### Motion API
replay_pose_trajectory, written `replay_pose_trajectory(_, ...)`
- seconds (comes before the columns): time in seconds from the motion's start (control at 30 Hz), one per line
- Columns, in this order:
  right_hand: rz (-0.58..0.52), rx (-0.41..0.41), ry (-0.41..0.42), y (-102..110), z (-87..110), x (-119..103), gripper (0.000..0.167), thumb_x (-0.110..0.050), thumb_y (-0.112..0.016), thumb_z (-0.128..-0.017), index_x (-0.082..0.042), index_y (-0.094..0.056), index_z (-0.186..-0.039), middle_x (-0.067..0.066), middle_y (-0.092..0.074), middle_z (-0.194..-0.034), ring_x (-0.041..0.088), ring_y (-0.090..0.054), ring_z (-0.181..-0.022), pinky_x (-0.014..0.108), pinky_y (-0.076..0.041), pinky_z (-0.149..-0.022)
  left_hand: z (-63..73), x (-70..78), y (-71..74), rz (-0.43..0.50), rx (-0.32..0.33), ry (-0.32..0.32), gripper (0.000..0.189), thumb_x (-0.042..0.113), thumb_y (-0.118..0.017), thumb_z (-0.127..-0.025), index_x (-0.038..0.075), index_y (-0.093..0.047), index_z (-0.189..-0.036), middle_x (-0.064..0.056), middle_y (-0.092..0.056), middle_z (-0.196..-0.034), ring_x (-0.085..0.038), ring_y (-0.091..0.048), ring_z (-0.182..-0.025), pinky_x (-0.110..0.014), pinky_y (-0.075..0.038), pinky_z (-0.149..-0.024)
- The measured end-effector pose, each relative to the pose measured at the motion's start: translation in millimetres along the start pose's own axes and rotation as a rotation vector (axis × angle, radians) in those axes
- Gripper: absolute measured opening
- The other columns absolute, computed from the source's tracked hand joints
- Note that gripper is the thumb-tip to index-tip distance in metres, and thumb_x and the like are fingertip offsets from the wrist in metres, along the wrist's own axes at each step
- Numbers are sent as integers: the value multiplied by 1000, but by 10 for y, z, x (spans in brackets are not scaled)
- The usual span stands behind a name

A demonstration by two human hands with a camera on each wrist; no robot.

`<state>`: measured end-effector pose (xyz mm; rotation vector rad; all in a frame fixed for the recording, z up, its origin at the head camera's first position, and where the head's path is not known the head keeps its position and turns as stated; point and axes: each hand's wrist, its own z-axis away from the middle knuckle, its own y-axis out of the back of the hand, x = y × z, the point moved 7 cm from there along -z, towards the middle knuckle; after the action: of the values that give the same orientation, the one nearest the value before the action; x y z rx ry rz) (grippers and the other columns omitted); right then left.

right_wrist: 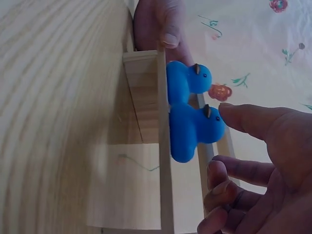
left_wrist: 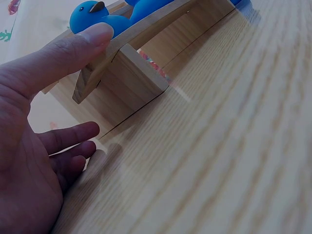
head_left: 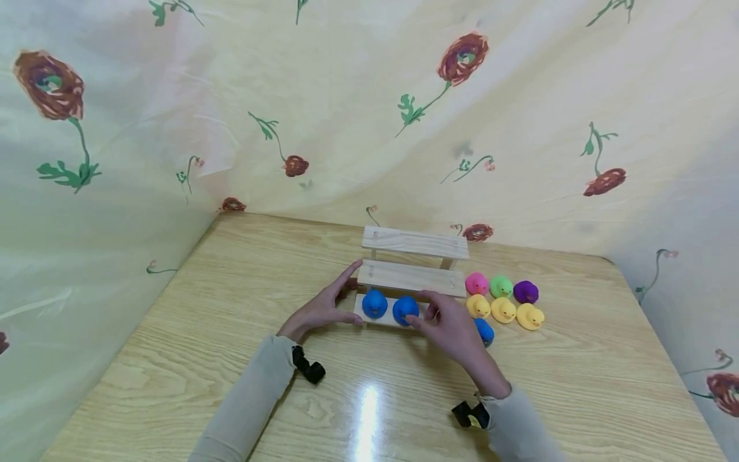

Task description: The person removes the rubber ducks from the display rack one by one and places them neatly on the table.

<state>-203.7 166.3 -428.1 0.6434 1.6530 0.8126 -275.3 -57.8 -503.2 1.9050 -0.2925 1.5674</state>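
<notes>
A small stepped wooden rack stands on the table, with two blue rubber ducks side by side on its lowest step. My left hand is spread at the rack's left end. Its thumb rests at the end of the lowest step, beside one duck, and its other fingers extend along the side. Over the second blue duck is my right hand. The right thumb is at that duck's head, while the other fingers are loosely bent and apart from it.
Right of the rack sit several yellow ducks, a pink duck, a green duck and a purple duck. Another blue duck is partly hidden by my right hand. A flowered cloth hangs behind the table.
</notes>
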Motion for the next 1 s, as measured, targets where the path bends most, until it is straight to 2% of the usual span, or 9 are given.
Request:
replay_pose_trajectory(0.13, 9, -7, -15, -48, 4, 2, 49, -32, -78, -87, -8, -66, -128, 2, -62, -80, 13, -51, -69, 22, -42, -57, 7, 1, -1, 2, -3, 4, 116, 31, -87, -79, 39, -6, -161, -13, -36, -156, -32, -34, -147, -54, -24, -124)
replay_pose_trajectory(0.33, 1, -21, -23, -90, 2, -7, 48, -32, -79, -87, -10, -65, -127, 1, -61, -79, 13, -50, -68, 22, -41, -57, 10, 10, -2, -5, -2, 7, 116, 29, -86, -79, 35, -5, -162, -13, -36, -157, -31, -33, -147, -54, -23, -124)
replay_pose_trajectory(0.67, 0, -37, -5, -149, -1, -30, 48, -26, -79, -86, -4, -64, -127, 2, -60, -78, 13, -49, -68, 20, -41, -57, 12, 29, 0, -1, 2, 8, 113, 21, -85, -81, 44, -7, -160, -12, -38, -154, -31, -34, -146, -55, -24, -124)
replay_pose_trajectory(1.0, 5, -12, -29, -169, -6, -19, 45, -26, -79, -87, -4, -66, -124, 4, -63, -81, 13, -51, -69, 19, -42, -57, 18, 2, 5, -2, 3, 2, 115, 28, -86, -79, 40, -6, -161, -13, -38, -155, -32, -35, -146, -55, -24, -123)
